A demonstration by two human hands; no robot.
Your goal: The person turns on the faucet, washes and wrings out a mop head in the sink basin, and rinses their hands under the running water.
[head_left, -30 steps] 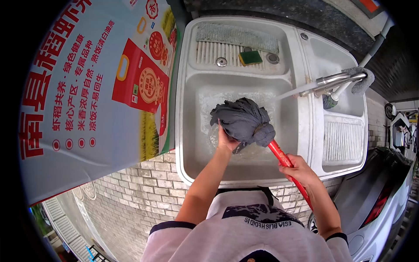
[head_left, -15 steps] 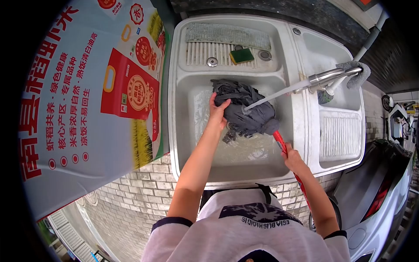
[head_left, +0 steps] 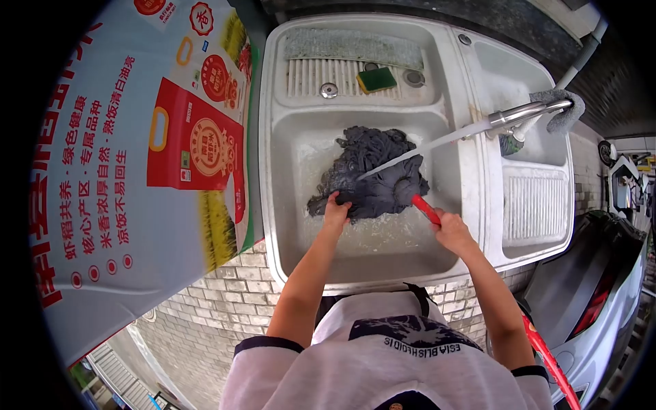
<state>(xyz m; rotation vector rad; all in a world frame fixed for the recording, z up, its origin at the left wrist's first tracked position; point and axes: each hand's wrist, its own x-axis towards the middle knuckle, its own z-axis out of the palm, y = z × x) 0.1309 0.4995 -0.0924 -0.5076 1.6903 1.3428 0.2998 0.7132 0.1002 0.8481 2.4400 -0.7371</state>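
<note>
Mop point(head_left: 386, 181) lies under running water point(head_left: 437, 143); divider point(head_left: 342, 113) separates it from sponge point(head_left: 376, 80).

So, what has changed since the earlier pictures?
The gray mop head, at first beside the water stream, now spreads under it. Since the second picture, the left hand has moved to its near edge. The right hand still grips the red handle; the sponge stayed put.

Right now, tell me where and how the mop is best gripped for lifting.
Grip the red handle close to the grey mop head, coming from your right, fingers wrapped around, much as your right hand does. The handle is slim and straight; the head lies spread and loose under the water stream, so would probably sag.
</note>
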